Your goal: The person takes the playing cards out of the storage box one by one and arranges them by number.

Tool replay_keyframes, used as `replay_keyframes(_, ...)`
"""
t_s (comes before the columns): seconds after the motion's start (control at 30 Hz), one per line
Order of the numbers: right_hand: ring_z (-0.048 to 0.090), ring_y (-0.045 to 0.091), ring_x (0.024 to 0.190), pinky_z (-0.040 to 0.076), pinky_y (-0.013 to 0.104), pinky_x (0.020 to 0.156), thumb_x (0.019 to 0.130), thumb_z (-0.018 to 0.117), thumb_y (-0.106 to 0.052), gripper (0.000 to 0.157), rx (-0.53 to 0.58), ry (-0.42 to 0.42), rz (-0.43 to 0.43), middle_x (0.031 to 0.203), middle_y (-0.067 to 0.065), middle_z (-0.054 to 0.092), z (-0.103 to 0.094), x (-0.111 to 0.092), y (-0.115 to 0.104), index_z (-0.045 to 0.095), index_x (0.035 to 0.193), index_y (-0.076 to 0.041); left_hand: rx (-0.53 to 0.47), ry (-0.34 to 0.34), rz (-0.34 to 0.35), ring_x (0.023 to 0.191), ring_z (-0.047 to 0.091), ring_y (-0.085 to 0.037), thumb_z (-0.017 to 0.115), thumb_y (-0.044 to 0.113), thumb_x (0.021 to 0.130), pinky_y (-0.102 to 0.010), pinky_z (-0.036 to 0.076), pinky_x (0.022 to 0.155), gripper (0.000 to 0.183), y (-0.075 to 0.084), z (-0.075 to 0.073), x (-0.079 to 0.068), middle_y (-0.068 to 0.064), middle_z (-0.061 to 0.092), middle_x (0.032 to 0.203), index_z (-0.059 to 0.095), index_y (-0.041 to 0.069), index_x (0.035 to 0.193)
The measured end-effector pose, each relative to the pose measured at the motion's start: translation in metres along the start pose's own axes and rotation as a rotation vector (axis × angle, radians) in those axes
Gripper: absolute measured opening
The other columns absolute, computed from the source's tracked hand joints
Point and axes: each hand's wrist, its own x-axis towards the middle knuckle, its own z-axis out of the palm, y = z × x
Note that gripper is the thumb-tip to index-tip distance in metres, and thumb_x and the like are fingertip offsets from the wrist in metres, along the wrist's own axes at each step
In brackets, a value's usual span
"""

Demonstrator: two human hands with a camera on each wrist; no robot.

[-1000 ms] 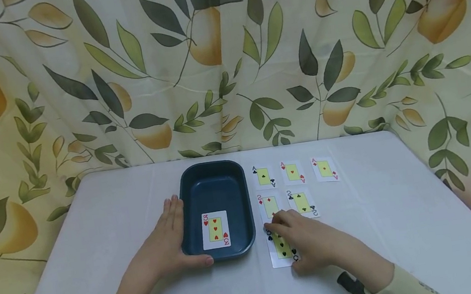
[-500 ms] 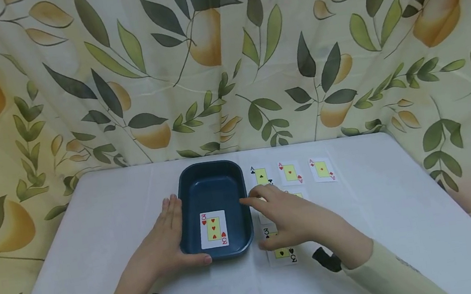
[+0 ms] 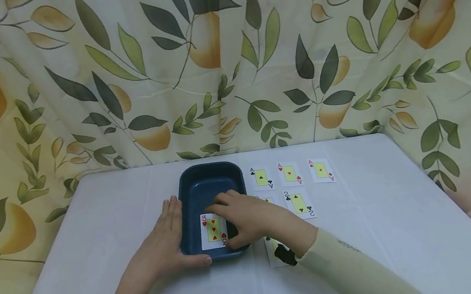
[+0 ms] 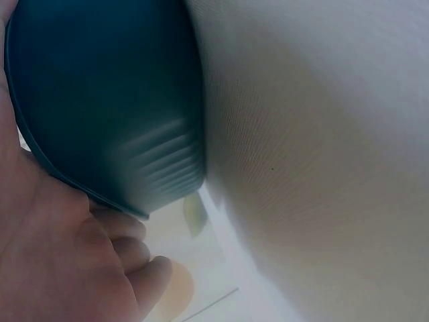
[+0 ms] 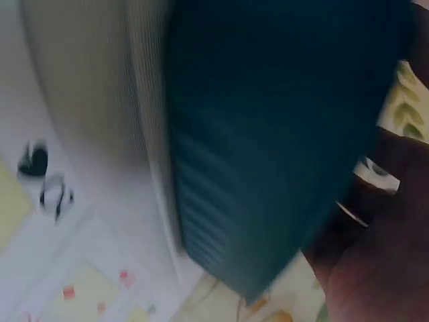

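A dark blue tray (image 3: 199, 197) stands on the white-covered table, with a three of hearts card (image 3: 213, 231) lying face up inside it. My left hand (image 3: 162, 245) rests along the tray's left side, fingers straight and thumb by the near corner. In the left wrist view, that hand (image 4: 67, 248) lies against the rim of the tray (image 4: 100, 87). My right hand (image 3: 249, 214) reaches over the tray's right rim, fingertips at the card's top edge and thumb by its lower right corner. The right wrist view, blurred, shows the tray's outer wall (image 5: 268, 134) beside this hand (image 5: 382, 248).
Right of the tray lie three aces: clubs (image 3: 261, 178), hearts (image 3: 289, 174) and diamonds (image 3: 321, 170). Below are a two of clubs (image 3: 299, 203), a partly covered two of diamonds (image 3: 267, 201) and a three of spades (image 3: 274, 259) under the right forearm. A patterned curtain (image 3: 226, 78) hangs behind.
My right hand has let go of the three of spades on the table and moved left, across the rim, to the three of hearts in the tray. The left hand has stayed put.
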Motion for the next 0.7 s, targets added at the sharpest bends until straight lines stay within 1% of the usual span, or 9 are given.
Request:
replay_keyframes(0.13,0.047,0.017,0.122,0.05,0.031,0.1,0.078,0.083,-0.044,0.081,-0.025,-0.044,-0.001,0.139,0.0,0.052,0.01,0.01,-0.005,0.048,0.148,-0.022,0.009,-0.001,0.002,0.154,0.0,-0.037,0.071,0.086,0.058,-0.057,0.023,0.119,0.147,-0.002,0.002,0.001,-0.018,0.002,0.167,0.007,0.0,0.159)
replay_keyframes(0.27,0.049,0.016,0.119,0.05,0.03,0.099,0.076,0.085,-0.044,0.083,-0.078,-0.073,0.021,0.137,0.001,0.054,0.019,0.02,-0.009,0.048,0.148,-0.023,0.01,-0.005,0.007,0.154,-0.001,-0.037,0.07,0.087,0.058,-0.057,0.022,0.119,0.147,-0.003,0.001,0.001,-0.018,-0.001,0.167,0.006,0.0,0.159)
replay_keyframes(0.37,0.051,0.016,0.115,0.051,0.03,0.098,0.076,0.086,-0.043,0.083,-0.107,-0.092,0.038,0.134,0.002,0.056,0.023,0.026,-0.012,0.048,0.148,-0.023,0.002,-0.002,0.016,0.154,0.0,-0.038,0.071,0.086,0.059,-0.057,0.022,0.119,0.147,-0.004,0.001,0.001,-0.019,-0.001,0.167,0.006,-0.001,0.159)
replay_keyframes(0.53,0.052,0.017,0.11,0.052,0.032,0.097,0.074,0.088,-0.041,0.083,-0.108,-0.103,0.075,0.13,0.003,0.057,0.027,0.033,-0.016,0.051,0.145,-0.023,0.0,0.011,0.033,0.153,0.002,-0.041,0.071,0.085,0.06,-0.058,0.023,0.119,0.146,-0.004,0.002,0.001,-0.021,0.002,0.166,0.008,-0.003,0.158)
replay_keyframes(0.7,0.05,0.018,0.111,0.051,0.033,0.098,0.07,0.09,-0.042,0.085,-0.101,-0.124,0.093,0.13,0.005,0.055,0.028,0.038,-0.017,0.053,0.144,-0.024,-0.008,0.006,0.033,0.153,0.002,-0.041,0.072,0.083,0.061,-0.058,0.024,0.119,0.144,-0.003,0.002,0.0,-0.022,0.004,0.166,0.009,-0.003,0.158)
